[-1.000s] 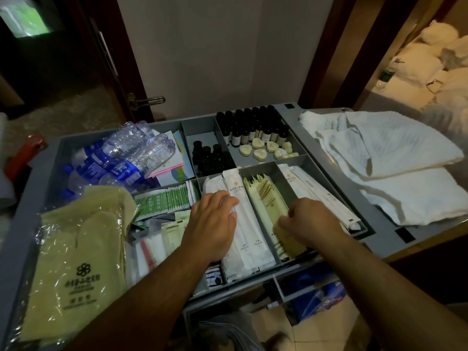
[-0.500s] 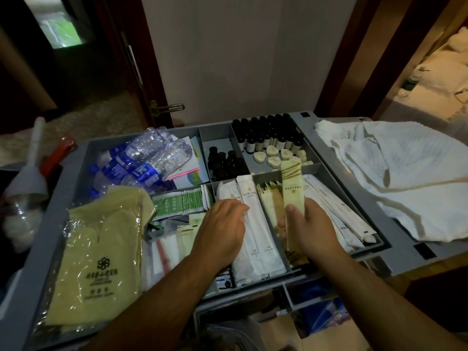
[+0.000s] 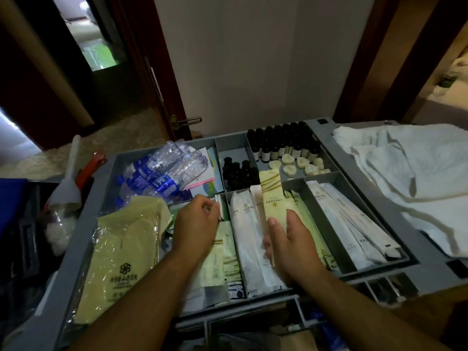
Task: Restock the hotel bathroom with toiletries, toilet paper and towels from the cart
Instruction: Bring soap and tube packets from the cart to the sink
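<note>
The grey cart tray [image 3: 326, 225] holds compartments of toiletries. My right hand [image 3: 290, 243] grips a long pale-yellow sachet [image 3: 272, 196] upright above the white sachets [image 3: 247, 239]. My left hand [image 3: 196, 224] rests, fingers curled, over the green packets and small yellow sachets [image 3: 225, 259] in the left-middle compartment; whether it pinches one is hidden. Dark small bottles [image 3: 281, 144] and round soaps [image 3: 296, 164] sit at the back. White towels [image 3: 410, 178] lie on the cart's right side.
Water bottles [image 3: 162, 171] lie at the tray's back left, above yellow wrapped slippers [image 3: 121, 254]. A long white sachet stack [image 3: 354, 224] fills the right compartment. A wooden door with a handle [image 3: 187, 120] and a white wall stand behind the cart.
My right hand picked a yellow sachet out of its compartment and lifted it upright. My left hand slid left from the white sachets to the green packets.
</note>
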